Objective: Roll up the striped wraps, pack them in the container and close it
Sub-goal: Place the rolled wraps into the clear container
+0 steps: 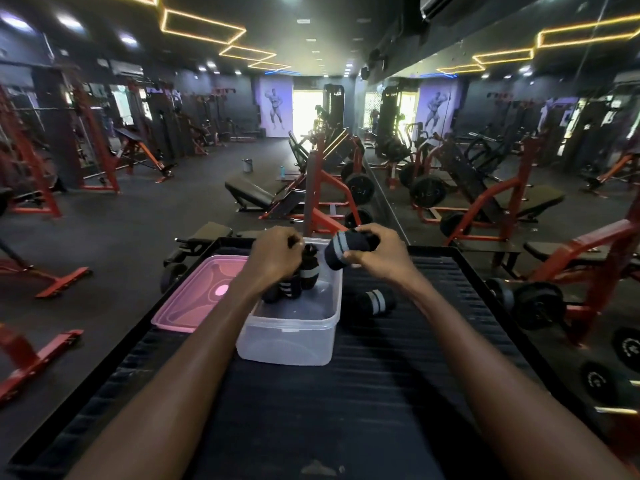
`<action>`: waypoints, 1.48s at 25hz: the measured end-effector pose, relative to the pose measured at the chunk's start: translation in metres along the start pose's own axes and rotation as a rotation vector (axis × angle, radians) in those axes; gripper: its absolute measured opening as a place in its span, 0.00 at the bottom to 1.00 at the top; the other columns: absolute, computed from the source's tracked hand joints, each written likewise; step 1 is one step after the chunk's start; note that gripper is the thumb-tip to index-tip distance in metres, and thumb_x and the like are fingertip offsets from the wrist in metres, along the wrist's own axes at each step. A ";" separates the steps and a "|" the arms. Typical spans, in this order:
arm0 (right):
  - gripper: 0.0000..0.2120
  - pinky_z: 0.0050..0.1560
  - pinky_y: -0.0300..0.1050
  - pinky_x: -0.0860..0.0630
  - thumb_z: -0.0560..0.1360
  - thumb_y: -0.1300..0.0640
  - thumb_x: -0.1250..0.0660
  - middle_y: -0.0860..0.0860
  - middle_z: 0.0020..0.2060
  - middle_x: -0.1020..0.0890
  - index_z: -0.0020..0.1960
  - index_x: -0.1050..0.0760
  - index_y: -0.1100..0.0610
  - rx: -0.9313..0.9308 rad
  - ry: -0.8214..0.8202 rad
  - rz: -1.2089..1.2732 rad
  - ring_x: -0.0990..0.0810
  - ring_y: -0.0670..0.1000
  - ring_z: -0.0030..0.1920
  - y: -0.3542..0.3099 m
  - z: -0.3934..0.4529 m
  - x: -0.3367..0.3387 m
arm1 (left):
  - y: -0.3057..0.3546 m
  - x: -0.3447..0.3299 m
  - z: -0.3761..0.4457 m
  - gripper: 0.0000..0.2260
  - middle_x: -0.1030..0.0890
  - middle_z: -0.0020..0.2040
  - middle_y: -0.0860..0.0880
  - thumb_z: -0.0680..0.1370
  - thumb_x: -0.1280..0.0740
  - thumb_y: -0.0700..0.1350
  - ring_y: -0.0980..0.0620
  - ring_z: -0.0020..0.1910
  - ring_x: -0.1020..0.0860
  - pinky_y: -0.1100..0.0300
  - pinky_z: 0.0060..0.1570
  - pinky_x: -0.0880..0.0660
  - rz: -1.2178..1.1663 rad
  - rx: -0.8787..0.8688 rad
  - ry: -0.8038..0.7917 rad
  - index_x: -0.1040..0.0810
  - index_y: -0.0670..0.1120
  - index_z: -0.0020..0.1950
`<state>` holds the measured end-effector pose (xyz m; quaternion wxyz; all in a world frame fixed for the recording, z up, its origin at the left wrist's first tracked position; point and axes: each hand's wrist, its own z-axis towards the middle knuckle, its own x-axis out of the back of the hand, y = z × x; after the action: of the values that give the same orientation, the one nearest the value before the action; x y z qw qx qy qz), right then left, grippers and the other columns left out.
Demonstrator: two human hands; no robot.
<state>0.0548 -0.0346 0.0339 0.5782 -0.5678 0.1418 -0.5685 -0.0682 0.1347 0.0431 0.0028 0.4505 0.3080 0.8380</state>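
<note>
A dim hall is lit by amber strip lights [204, 24] on the ceiling and white spotlights [69, 22] at far left, while a far doorway [306, 112] blows out to white glare. The wide-angle lens bends lines at the edges; near forearms [194, 368] carry a soft sheen, and distant equipment [138, 154] is slightly soft.

Container [294, 344] before me on the ribbed platform [398, 358]; lid [194, 299] left of my left fingers [289, 251]; one rolled wrap [375, 301] below my right fingers [369, 237], beside the container.
</note>
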 end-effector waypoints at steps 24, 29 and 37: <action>0.13 0.37 0.39 0.26 0.68 0.58 0.24 0.52 0.42 0.18 0.51 0.21 0.57 0.054 -0.513 -0.574 0.19 0.52 0.43 -0.047 0.002 -0.150 | -0.081 0.011 -0.003 0.11 0.32 0.62 0.41 0.76 0.32 0.40 0.41 0.60 0.32 0.50 0.61 0.30 0.339 -0.095 -0.266 0.19 0.44 0.58; 0.15 0.40 0.39 0.25 0.70 0.58 0.24 0.54 0.45 0.16 0.55 0.20 0.58 0.033 -0.500 -0.512 0.19 0.51 0.44 -0.048 0.001 -0.150 | -0.082 0.011 0.000 0.11 0.31 0.60 0.40 0.76 0.31 0.42 0.40 0.59 0.31 0.51 0.59 0.30 0.339 -0.086 -0.261 0.19 0.42 0.58; 0.05 0.33 0.42 0.19 0.76 0.65 0.34 0.58 0.38 0.16 0.44 0.19 0.64 -0.012 -0.138 -0.270 0.17 0.51 0.33 -0.055 0.008 -0.068 | -0.048 0.018 0.003 0.09 0.26 0.60 0.41 0.77 0.35 0.41 0.40 0.62 0.30 0.44 0.61 0.29 0.248 -0.084 0.017 0.18 0.43 0.54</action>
<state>0.0128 0.0413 0.0490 0.5016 -0.6228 0.0273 -0.5998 -0.0897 0.1805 0.0334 -0.0848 0.4776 0.2146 0.8477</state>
